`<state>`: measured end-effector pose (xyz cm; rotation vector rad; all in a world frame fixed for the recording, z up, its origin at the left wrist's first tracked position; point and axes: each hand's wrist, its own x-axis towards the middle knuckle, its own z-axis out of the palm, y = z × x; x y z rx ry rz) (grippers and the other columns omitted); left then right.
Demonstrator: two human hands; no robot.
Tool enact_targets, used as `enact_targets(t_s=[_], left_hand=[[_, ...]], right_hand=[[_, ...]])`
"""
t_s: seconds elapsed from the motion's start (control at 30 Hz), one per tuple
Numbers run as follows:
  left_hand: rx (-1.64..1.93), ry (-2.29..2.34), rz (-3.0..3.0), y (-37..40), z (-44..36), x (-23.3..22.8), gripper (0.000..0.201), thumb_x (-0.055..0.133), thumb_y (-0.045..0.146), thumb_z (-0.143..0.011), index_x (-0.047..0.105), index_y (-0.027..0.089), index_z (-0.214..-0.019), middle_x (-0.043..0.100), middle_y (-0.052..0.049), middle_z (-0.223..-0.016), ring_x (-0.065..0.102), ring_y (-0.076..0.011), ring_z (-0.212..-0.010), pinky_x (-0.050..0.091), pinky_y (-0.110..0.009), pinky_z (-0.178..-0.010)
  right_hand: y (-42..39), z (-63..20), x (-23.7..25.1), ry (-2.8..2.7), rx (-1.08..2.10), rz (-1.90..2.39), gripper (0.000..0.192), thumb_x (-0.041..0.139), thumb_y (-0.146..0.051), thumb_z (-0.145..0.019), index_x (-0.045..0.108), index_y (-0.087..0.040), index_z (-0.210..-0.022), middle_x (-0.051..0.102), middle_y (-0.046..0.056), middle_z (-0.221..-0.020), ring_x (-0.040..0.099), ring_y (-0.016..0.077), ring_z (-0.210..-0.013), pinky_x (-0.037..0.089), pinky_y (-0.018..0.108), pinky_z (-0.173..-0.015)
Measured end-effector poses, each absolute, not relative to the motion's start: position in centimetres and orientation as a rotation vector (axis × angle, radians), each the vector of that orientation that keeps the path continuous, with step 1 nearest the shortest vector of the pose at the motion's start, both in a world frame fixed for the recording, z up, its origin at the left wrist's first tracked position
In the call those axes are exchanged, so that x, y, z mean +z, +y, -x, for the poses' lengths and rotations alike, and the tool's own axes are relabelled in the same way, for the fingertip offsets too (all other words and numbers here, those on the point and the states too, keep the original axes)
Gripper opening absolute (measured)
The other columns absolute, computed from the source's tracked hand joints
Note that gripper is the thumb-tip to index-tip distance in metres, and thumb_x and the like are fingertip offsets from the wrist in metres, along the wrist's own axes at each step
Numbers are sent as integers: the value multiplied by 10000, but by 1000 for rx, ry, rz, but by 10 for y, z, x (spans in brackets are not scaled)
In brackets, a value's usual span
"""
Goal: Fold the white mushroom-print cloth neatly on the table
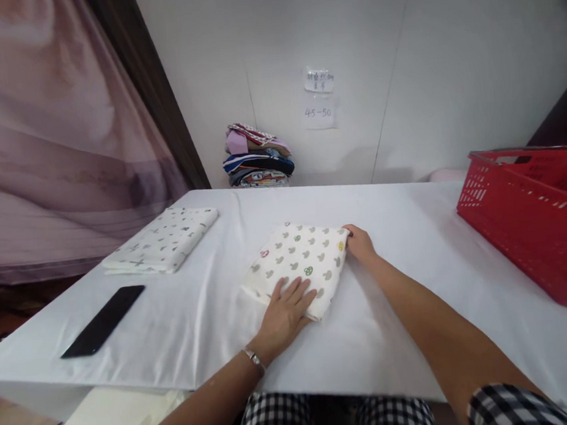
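Left hand: the left hand (284, 312) lies flat, fingers spread and open, palm down on the near corner of the folded patterned cloth (298, 261); it presses and does not clasp.
Wrist: a thin bracelet (253, 358) sits just behind that hand.
Cloth: folded into a thick rectangle, cream with small grey and coloured motifs (mushroom-like, as far as can be told), it lies on the white table cover (396, 295) under the left palm and stretches away from it toward the right hand.
Right hand: the right hand (360, 244) touches the far right corner of the same cloth, its fingers curled at the edge; whether they pinch the fabric or only rest against it cannot be told.
Phone: a black phone (103, 320) lies flat, well to the left of the left hand.
Second cloth: a second folded cloth (163, 241), pale with grey marks, lies beyond the phone, left of both hands and apart from them.
Basket: a red plastic basket (540, 228) stands well to the right of the right hand.
Stack: a pile of folded clothes (257, 156) sits against the wall, far beyond both hands.
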<state>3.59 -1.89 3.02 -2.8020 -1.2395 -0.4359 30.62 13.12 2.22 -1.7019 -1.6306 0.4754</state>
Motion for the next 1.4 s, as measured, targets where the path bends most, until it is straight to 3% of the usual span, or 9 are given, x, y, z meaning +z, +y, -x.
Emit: enact_targets(t_s=[0.13, 0.37, 0.53, 0.6, 0.7, 0.8, 1.07, 1.23, 1.4], left_hand=[[-406, -1271, 2893, 2, -36, 37, 460, 526, 329, -876, 444, 301, -1328, 437, -50, -1412, 321, -236, -1347, 137, -531, -1121], [-430, -1287, 3024, 0, -18, 49, 530, 565, 293, -827, 436, 312, -1340, 406, -40, -1432, 299, -222, -1359, 115, -495, -1136], [-427, -1486, 3002, -24, -24, 54, 666, 651, 467, -720, 449, 303, -1334, 363, -43, -1460, 254, -280, -1373, 130, -513, -1127], [-509, -1569, 2886, -32, -36, 50, 617, 608, 537, -748, 494, 276, -1295, 405, -56, -1433, 281, -295, -1358, 151, -525, -1120], [-641, -1606, 2703, -37, -54, 40, 457, 518, 470, -847, 549, 226, -1232, 481, -81, -1373, 345, -290, -1325, 177, -513, -1119], [-675, -1570, 2636, -37, -57, 32, 367, 471, 382, -892, 572, 210, -1200, 506, -87, -1349, 375, -282, -1307, 159, -503, -1128], [-638, -1463, 2742, -44, -35, 35, 383, 520, 362, -873, 543, 225, -1230, 479, -65, -1377, 372, -271, -1310, 175, -536, -1110], [-1035, -1587, 2684, -50, -34, 34, 330, 553, 395, -844, 620, 215, -1112, 593, -69, -1246, 482, -237, -1210, 335, -449, -1051], [-1606, -2306, 2275, -26, -31, 40, 244, 520, 269, -829, 645, 187, -1022, 682, -59, -1019, 629, -173, -892, 498, -320, -824]], right_hand=[[113, -331, 23, -1594, 420, 1944, 353, 443, -199, -759, 634, -268, -1047, 672, 11, -977, 581, 201, -882, 419, 278, -733], [76, -340, 23, -1592, 326, 1981, 340, 424, -223, -785, 611, -259, -1067, 668, 13, -947, 581, 190, -855, 400, 260, -694], [54, -342, 20, -1661, 253, 2008, 342, 435, -242, -804, 594, -241, -1106, 653, 32, -987, 575, 201, -904, 413, 269, -740], [53, -342, 18, -1724, 227, 1939, 410, 434, -209, -804, 548, -224, -1197, 604, 48, -1142, 547, 204, -1019, 415, 273, -816], [54, -344, 18, -1847, 253, 1802, 525, 408, -117, -787, 479, -224, -1295, 521, 37, -1279, 490, 185, -1139, 390, 264, -917], [46, -347, 19, -1896, 244, 1746, 536, 379, -61, -776, 514, -223, -1269, 546, 30, -1241, 493, 186, -1135, 380, 279, -950], [9, -353, 13, -1922, 214, 1882, 502, 365, -118, -816, 499, -213, -1290, 554, 52, -1211, 524, 199, -1093, 416, 301, -911], [2, -331, 32, -2043, 61, 1771, 576, 403, -77, -742, 485, -178, -1304, 451, 86, -1374, 354, 243, -1296, 294, 397, -1058], [-5, -268, 56, -2145, 31, 1393, 468, 386, -249, -864, 456, -160, -1318, 407, 101, -1420, 285, 237, -1348, 200, 468, -1099]])
